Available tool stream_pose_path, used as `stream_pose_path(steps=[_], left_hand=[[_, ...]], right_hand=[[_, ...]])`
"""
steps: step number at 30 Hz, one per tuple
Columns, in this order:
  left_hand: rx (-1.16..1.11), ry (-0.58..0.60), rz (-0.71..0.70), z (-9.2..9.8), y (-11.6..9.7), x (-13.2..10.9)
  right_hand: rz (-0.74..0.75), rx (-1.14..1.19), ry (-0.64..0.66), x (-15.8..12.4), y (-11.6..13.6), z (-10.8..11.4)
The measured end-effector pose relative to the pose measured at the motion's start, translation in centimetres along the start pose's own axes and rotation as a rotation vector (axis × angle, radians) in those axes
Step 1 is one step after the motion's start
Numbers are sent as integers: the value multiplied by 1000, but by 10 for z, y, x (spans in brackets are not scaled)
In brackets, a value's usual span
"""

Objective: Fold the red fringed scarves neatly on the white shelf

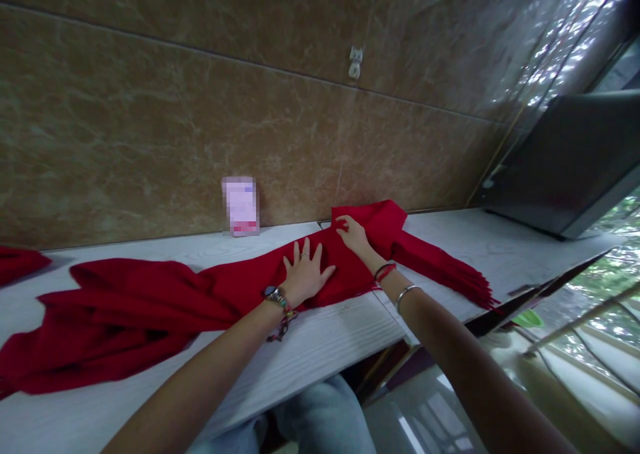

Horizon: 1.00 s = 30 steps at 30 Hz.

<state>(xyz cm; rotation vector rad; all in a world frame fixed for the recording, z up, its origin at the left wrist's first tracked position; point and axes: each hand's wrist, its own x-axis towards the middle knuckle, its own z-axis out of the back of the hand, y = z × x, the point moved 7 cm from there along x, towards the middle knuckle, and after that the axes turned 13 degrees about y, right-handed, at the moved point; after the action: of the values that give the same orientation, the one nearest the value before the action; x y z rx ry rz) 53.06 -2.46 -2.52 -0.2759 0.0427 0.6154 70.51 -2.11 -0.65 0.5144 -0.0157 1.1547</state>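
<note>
A long red scarf [240, 291] lies across the white tabletop. It is bunched in loose folds on the left and flatter in the middle. On the right, its folded end [440, 264] runs toward the table's edge and finishes in a fringe. My left hand [306, 277] presses flat on the middle of the scarf, fingers spread. Farther right, the curled fingers of my right hand [351, 234] close on the cloth near the wall side, beside a raised fold [380, 215]. The fingertips partly hide the cloth there.
A blurred pink-and-white card [241, 206] leans on the brown tiled wall [175, 141]. Another piece of red cloth [23, 264] lies at the far left. A dark grey box-like object [565, 161] stands on the right of the white table [320, 354]. A green bowl [529, 319] sits below.
</note>
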Motion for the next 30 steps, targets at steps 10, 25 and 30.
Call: stream_pose_path(steps=[10, 25, 30], left_hand=[[4, 314, 95, -23, 4, -1], [22, 122, 24, -19, 29, 24], [65, 41, -2, -6, 24, 18]], right_hand=[[13, -101, 88, -5, -7, -19], [301, -347, 353, -40, 16, -48], [257, -366, 324, -37, 3, -31]])
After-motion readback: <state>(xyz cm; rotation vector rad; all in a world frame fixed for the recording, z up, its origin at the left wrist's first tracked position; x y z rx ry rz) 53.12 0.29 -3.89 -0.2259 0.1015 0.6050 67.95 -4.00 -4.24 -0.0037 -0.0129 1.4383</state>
